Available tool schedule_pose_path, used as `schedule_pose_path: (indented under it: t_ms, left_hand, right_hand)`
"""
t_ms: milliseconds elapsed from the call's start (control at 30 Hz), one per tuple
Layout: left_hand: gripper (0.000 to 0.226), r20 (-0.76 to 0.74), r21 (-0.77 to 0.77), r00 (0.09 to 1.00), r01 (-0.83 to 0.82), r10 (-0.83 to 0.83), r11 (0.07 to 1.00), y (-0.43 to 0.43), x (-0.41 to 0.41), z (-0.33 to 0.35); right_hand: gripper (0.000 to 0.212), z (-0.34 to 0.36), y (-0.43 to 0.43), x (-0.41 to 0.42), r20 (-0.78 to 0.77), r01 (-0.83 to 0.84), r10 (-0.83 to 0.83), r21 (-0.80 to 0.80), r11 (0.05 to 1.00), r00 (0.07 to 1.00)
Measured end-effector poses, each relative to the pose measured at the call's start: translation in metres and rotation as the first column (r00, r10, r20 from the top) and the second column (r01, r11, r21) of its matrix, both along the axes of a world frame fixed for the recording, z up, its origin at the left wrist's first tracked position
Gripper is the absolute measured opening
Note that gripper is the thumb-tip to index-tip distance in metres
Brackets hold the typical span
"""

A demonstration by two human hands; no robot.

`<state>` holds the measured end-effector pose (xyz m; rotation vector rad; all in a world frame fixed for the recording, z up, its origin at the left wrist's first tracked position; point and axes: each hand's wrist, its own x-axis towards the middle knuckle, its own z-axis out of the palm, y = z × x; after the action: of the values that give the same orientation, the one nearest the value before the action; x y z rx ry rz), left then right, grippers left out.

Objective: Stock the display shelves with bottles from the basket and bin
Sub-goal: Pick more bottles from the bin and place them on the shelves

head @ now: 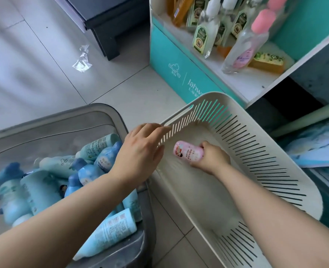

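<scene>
- Basket [275,151]: cream plastic, slotted walls, rounded corners, plain bottom. It stands on the tiled floor between the bin and the display shelf. Both hands are at it, one on its left wall and one inside.
- Bin [63,113]: grey, rounded rim, just left of the basket and under the left forearm. It is heaped with blue bottles [94,171], pale blue and darker blue with printed labels, lying at all angles. Neither hand touches them.
- Display shelf [171,60]: teal side panel with white lettering and a white shelf board, beyond the basket and well apart from both hands. It carries green-labelled bottles [202,37] with white caps, a clear bottle [244,49] with a pink cap, and amber items.
- Left hand [140,151]: grips the basket's left wall at the top edge, fingers over the rim and thumb on the outer face.
- Right hand [212,159]: down inside the basket, fingers curled around the pink bottle.
- Pink bottle [186,152]: small, rounded, pink with a cartoon label. It lies on its side near the basket bottom, its far end sticking out of the right hand towards the left wall.
</scene>
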<state>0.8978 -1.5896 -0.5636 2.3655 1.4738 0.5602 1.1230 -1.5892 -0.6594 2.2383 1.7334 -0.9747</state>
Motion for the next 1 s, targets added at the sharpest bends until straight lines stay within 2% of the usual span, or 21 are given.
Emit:
schedule_pose_path:
  t_ms: [67, 167, 233, 300, 367, 467, 533, 633, 733, 867, 1000]
  left_hand:
    - [0.049, -0.020, -0.046, 0.999, 0.029, -0.030, 0.999, -0.002, 0.003, 0.004]
    - [0.065, 0.000, -0.200, 0.990, 0.141, -0.144, 0.970, -0.010, 0.016, 0.027]
    - [0.078, 0.018, -0.265, 0.979, 0.202, -0.204, 0.943, -0.014, 0.026, 0.047]
    - [0.085, 0.053, -0.245, 0.967, 0.254, -0.248, 0.936, -0.017, 0.036, 0.074]
    - [0.083, 0.130, -0.217, 0.959, 0.277, -0.253, 0.936, -0.022, 0.046, 0.109]
    - [0.072, 0.256, -0.178, 0.947, 0.243, -0.194, 0.954, -0.034, 0.063, 0.162]
    - [0.069, 0.352, -0.175, 0.926, 0.209, -0.137, 0.962, -0.048, 0.078, 0.196]
    - [0.066, 0.460, -0.169, 0.884, 0.174, -0.078, 0.970, -0.074, 0.105, 0.236]
    - [0.059, 0.553, -0.155, 0.832, 0.156, -0.045, 0.975, -0.100, 0.135, 0.270]
    - [0.056, 0.627, -0.125, 0.776, 0.190, -0.071, 0.974, -0.131, 0.174, 0.305]
    - [0.054, 0.663, -0.134, 0.733, 0.316, -0.152, 0.939, -0.158, 0.207, 0.328]
  right_hand:
    - [0.050, 0.036, -0.007, 0.003, -0.053, 0.002, 0.002, 0.086, 0.996, 0.999]
    - [0.049, 0.112, -0.019, 0.008, -0.161, 0.012, 0.025, 0.225, 0.974, 0.987]
    - [0.048, 0.164, -0.027, 0.011, -0.164, -0.028, 0.079, 0.293, 0.956, 0.983]
    - [0.056, 0.215, -0.040, 0.015, -0.171, -0.039, 0.104, 0.349, 0.936, 0.980]
    - [0.064, 0.260, -0.056, 0.020, -0.221, -0.005, 0.106, 0.413, 0.911, 0.969]
    - [0.070, 0.311, -0.083, 0.027, -0.416, 0.207, 0.049, 0.547, 0.811, 0.908]
    - [0.073, 0.338, -0.102, 0.033, -0.610, 0.422, 0.021, 0.573, 0.703, 0.792]
    - [0.058, 0.372, -0.124, 0.039, -0.747, 0.590, 0.026, 0.546, 0.594, 0.665]
    - [0.051, 0.403, -0.148, 0.047, -0.792, 0.659, 0.037, 0.533, 0.531, 0.610]
    - [0.047, 0.434, -0.176, 0.068, -0.766, 0.681, 0.019, 0.582, 0.445, 0.643]
    - [0.050, 0.460, -0.209, 0.102, -0.742, 0.690, -0.020, 0.612, 0.386, 0.670]
